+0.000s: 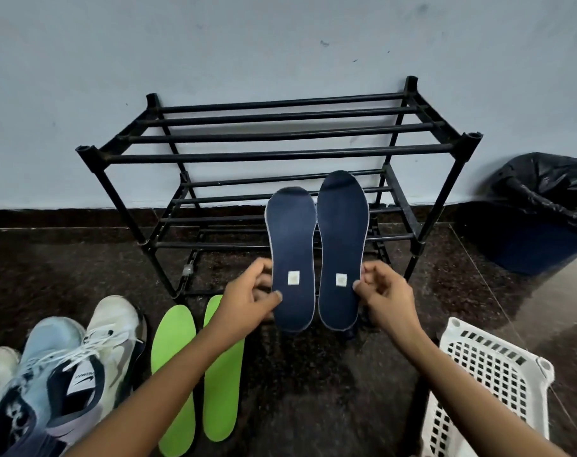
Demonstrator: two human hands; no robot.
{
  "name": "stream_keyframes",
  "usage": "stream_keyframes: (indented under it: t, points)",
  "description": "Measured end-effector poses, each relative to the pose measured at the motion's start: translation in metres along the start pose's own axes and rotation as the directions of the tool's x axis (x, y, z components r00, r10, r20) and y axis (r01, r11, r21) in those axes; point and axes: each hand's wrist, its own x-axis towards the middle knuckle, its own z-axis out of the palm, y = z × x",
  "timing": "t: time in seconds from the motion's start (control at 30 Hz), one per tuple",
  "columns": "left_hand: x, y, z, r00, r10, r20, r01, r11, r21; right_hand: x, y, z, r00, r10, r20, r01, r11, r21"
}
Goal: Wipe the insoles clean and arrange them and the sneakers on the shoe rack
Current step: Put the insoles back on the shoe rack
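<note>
A pale blue wall (280, 34) and dark speckled stone floor (313, 390) are backing a black tubular shoe rack (280, 156) standing just beyond the hands. The left hand (247, 298) and right hand (386, 291) are each pinching one of two navy foam insoles (293, 242) (341, 232), held side by side between them, long axes upright, toes pointing up towards the rack. Two lime-green insoles (173, 357) are lying lengthwise under the left forearm. Three worn pale sneakers (109, 341) are sitting left of it. One white plastic lattice basket (498, 367) is sitting right of the right arm.
</note>
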Motion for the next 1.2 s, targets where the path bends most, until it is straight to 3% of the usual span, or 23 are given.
stream_keyframes:
  t: [0.17,0.37,0.47,0.67,0.83,0.9,1.0,1.2]
  points:
    - [0.053,0.018,0.013,1.0,0.018,-0.016,-0.018,1.0,0.015,0.056,-0.003,-0.006,0.999,-0.004,-0.046,0.001,0.998,-0.057]
    - [0.119,0.033,0.023,0.998,0.02,-0.053,-0.011,0.987,0.158,0.109,-0.01,-0.014,0.993,0.03,-0.111,-0.046,0.989,-0.143]
    - [0.142,0.033,0.027,0.994,-0.031,-0.101,0.049,0.982,0.182,0.13,-0.015,-0.017,0.988,0.023,-0.153,-0.054,0.977,-0.206]
    - [0.157,0.013,0.031,0.995,-0.073,-0.073,0.097,0.895,0.436,0.143,-0.02,-0.023,0.968,-0.01,-0.252,-0.095,0.912,-0.399]
    - [0.151,0.0,0.038,1.0,-0.016,-0.02,0.023,0.899,0.437,0.118,-0.008,-0.014,0.973,-0.196,-0.12,0.101,0.834,-0.542]
    - [0.149,-0.007,0.041,0.999,-0.036,-0.016,0.039,0.839,0.542,0.106,-0.002,-0.011,0.975,-0.215,-0.049,0.139,0.773,-0.618]
    - [0.144,-0.005,0.049,0.997,-0.058,-0.042,0.071,0.759,0.647,0.098,0.005,-0.007,0.983,-0.182,-0.012,0.126,0.725,-0.677]
    - [0.153,0.003,0.054,0.999,-0.021,-0.046,0.045,0.782,0.621,0.101,0.007,-0.005,0.982,-0.184,-0.037,0.109,0.723,-0.682]
